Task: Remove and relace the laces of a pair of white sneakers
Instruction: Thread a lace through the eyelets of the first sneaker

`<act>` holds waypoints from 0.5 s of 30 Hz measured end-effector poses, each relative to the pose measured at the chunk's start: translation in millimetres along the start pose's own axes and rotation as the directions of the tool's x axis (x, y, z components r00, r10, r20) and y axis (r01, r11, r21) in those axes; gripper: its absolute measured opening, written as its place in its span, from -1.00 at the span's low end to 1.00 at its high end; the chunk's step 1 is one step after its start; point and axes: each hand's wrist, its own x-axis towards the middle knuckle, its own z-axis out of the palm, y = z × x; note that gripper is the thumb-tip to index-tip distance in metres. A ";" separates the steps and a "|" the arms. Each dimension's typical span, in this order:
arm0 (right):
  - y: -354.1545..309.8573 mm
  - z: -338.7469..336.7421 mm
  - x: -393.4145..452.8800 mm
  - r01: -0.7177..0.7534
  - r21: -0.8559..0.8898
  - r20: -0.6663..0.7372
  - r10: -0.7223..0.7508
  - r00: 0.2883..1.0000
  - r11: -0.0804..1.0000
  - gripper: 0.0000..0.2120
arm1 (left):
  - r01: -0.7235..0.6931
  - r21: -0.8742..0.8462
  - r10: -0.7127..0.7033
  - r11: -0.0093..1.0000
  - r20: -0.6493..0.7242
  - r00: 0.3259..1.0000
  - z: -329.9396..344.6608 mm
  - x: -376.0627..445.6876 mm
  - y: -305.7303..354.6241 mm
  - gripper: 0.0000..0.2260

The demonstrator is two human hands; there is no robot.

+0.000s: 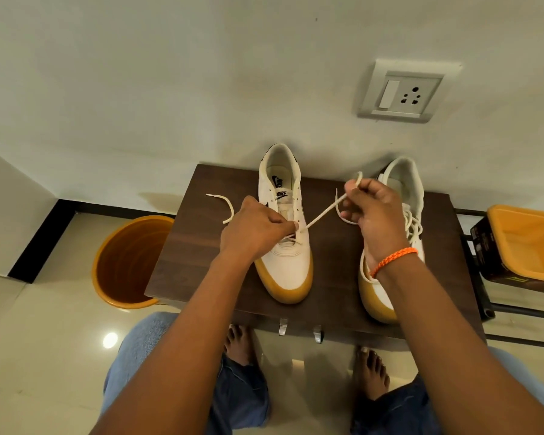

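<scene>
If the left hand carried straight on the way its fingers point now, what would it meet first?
The left hand pinches the lace at the left sneaker, fingers pointing right. Going on, it would likely cross that sneaker's eyelets, then bare tabletop, and meet the right hand or right sneaker; depth is unclear.

Both forearms (186,334) are bare, with no sleeves in view. A braided orange wristband (393,260) circles the right wrist. The legs are in faded blue jeans (242,394), and the feet (371,372) are bare.
</scene>
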 end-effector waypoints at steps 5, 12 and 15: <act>-9.0 -8.5 4.3 0.088 -0.118 -0.025 -0.092 0.995 0.989 -0.79 | -0.090 0.122 0.123 0.988 -0.298 0.947 -11.3 -10.8 11.8 -0.81; -24.3 3.7 -20.2 0.428 -0.430 0.355 -0.287 0.890 0.795 -0.69 | -0.616 -0.309 0.592 0.725 -0.179 0.786 -13.2 -26.0 49.9 -0.68; -34.1 3.8 -23.3 0.459 -0.247 0.382 -0.350 0.855 0.853 -0.64 | -0.537 -0.381 0.552 0.753 -0.077 0.830 -10.4 -27.0 49.3 -0.70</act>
